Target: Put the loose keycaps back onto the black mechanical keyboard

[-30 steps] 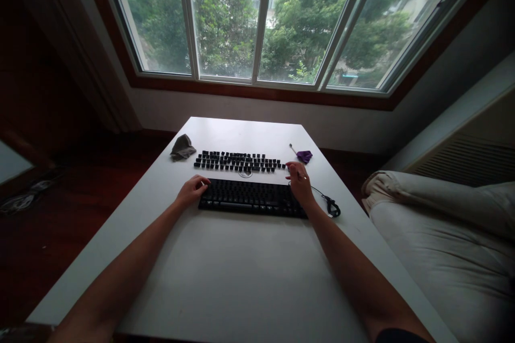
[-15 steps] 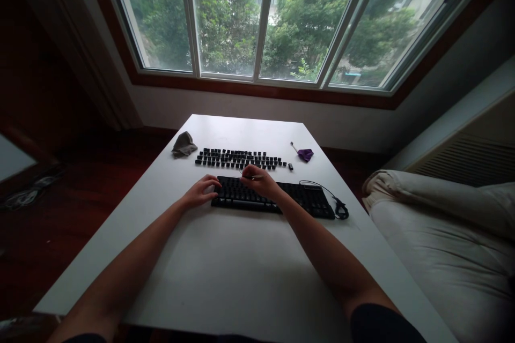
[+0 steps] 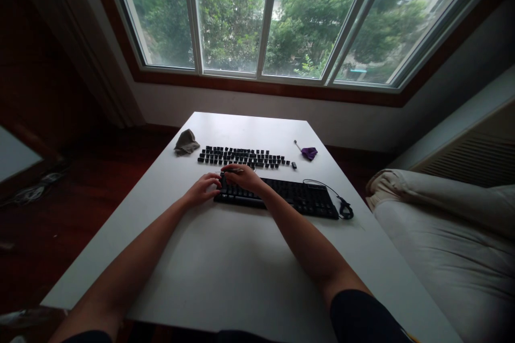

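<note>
A black keyboard (image 3: 293,195) lies across the white table. My left hand (image 3: 204,188) grips its left end, fingers and thumb curved against the edge. Over the keyboard's upper left part, my right hand (image 3: 243,178) is closed around a slim tool with thin wire ends, which looks like a keycap puller (image 3: 236,170). The wire tips point left, close to my left fingertips. Whether they touch a key is too small to see. Just behind the keyboard, several black keycaps (image 3: 241,156) stand loose in rows; my right hand covers part of the keyboard.
A grey-brown cloth (image 3: 186,142) lies at the table's back left. At the back right are a purple cloth (image 3: 309,153) and a thin stick-like brush (image 3: 297,145). The keyboard's coiled cable (image 3: 345,209) rests by its right end. A pale sofa (image 3: 434,236) stands right of the table.
My right hand has moved left along the keyboard with the tool, coming close to my left hand. My left hand stays at the keyboard's left end. The view has shifted slightly.
</note>
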### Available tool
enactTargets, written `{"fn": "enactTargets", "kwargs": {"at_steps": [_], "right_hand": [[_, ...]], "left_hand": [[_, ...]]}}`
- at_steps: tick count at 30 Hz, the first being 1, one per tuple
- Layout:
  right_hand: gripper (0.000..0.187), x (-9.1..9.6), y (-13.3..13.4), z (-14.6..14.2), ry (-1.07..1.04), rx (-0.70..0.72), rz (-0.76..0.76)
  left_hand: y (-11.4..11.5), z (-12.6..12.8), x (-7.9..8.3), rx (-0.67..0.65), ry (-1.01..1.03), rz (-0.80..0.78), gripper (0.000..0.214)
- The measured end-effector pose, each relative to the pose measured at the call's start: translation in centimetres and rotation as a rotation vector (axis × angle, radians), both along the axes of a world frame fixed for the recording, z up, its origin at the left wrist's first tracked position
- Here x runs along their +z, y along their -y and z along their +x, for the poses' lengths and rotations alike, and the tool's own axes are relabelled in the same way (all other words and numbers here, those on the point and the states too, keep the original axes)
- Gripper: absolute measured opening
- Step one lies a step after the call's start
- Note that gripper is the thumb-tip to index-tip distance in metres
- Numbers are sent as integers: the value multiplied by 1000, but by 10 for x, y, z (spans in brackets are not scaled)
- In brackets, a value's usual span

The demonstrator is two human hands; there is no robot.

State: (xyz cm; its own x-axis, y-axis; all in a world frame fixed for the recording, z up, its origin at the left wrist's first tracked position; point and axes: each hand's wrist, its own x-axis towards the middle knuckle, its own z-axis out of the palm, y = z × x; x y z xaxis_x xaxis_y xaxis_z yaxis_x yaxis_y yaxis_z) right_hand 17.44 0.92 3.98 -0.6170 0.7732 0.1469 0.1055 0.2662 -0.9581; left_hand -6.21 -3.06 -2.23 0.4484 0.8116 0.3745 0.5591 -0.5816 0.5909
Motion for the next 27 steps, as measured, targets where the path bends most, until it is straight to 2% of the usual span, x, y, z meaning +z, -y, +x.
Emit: {"fn": "enactTargets", "kwargs": {"at_steps": [3, 9, 13, 16, 23, 27], "right_hand": [[31, -7, -1, 7, -30, -68, -16], [22, -19, -10, 25, 2, -192, 72], [22, -16, -8, 27, -191, -255, -85], [22, -12, -5, 24, -286, -241, -146], [21, -15, -2, 24, -100, -210, -54], [31, -21, -1, 24, 4, -229, 41]], "left_hand": [[-1, 0, -1, 21, -6, 24, 14], [4, 1, 6, 37, 5, 29, 13], [5, 0, 8, 40, -16, 8, 12], [4, -1, 6, 46, -26, -2, 14], [3, -4, 3, 28, -57, 14, 18], [4, -4, 4, 23, -77, 22, 17]]}}
